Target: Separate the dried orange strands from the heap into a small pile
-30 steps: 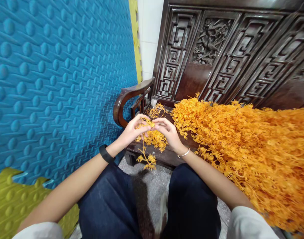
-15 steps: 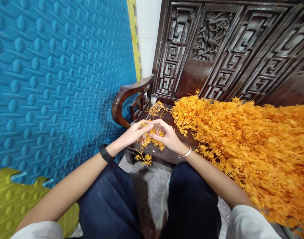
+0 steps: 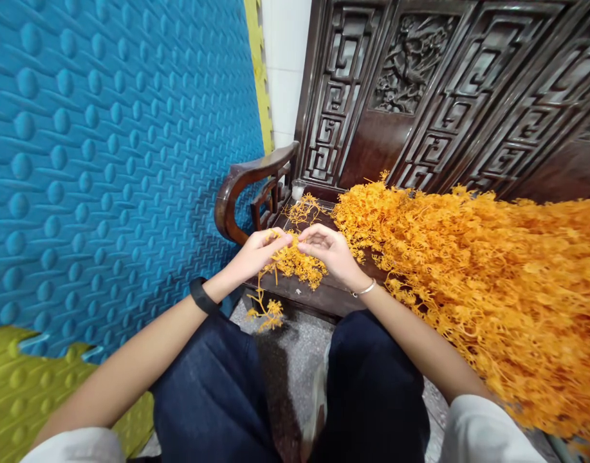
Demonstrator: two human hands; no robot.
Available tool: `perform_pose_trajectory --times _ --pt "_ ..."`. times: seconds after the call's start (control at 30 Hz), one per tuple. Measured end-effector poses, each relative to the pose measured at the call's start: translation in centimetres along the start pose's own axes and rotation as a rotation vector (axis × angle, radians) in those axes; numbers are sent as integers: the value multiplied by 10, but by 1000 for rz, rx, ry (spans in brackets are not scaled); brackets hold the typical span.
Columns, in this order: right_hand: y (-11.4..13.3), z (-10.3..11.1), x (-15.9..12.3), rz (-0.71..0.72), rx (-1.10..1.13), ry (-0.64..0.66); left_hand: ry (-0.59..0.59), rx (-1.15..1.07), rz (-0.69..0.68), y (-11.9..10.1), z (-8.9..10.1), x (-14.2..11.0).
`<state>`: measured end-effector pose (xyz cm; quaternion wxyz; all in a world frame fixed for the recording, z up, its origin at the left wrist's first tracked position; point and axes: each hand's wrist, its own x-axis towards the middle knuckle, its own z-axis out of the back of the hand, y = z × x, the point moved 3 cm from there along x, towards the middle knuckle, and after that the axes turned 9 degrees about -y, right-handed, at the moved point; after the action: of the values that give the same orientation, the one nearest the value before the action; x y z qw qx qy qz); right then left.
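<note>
Both hands meet over the left end of a dark wooden bench. My left hand and my right hand pinch a small orange plastic sprig between their fingertips. Part of the sprig dangles below the bench edge toward my knees. A big heap of the same orange sprigs covers the bench seat to the right of my right hand. A few loose sprigs lie on the seat just behind my hands.
The bench has a curved armrest at its left end and a carved wooden back. A blue studded foam mat stands upright at left, with a yellow mat below. Grey floor shows between my knees.
My hands stayed together on the sprig and shifted slightly up. The dangling end of the sprig swung a little to the left.
</note>
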<state>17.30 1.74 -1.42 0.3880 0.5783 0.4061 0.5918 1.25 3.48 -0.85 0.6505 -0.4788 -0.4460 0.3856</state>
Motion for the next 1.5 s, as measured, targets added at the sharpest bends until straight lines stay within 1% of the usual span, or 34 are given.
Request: perform_pose_trajectory --times 0.1,0.2,0.27,0.33,0.47,0.73,0.83,1.07,1.2,1.37,1.5 --pt "0 0 -1 13 -6 -31 64 61 -36 0 -3 0" --pt "-1 1 0 39 -33 -78 144 71 -2 5 -5 1" --pt "-3 1 0 46 -34 -101 168 56 3 7 -5 1" --pt "-4 1 1 56 -39 -130 155 22 1 7 -6 2" --pt "-4 1 0 81 -41 -206 99 -35 41 6 -8 2" --pt "2 -3 -3 119 -7 -365 89 -42 40 -1 -14 -1" --pt "2 -4 -2 122 5 -408 94 -11 12 -4 -16 -2" --pt "-7 -3 6 64 60 -411 97 69 -41 2 -21 -2" --pt "-13 -2 7 27 53 -413 41 207 -120 4 -24 -4" --pt "-12 -1 7 73 -18 -418 30 286 -177 1 -31 -8" --pt "-9 -1 7 117 -77 -415 -21 371 -194 0 -34 -12"
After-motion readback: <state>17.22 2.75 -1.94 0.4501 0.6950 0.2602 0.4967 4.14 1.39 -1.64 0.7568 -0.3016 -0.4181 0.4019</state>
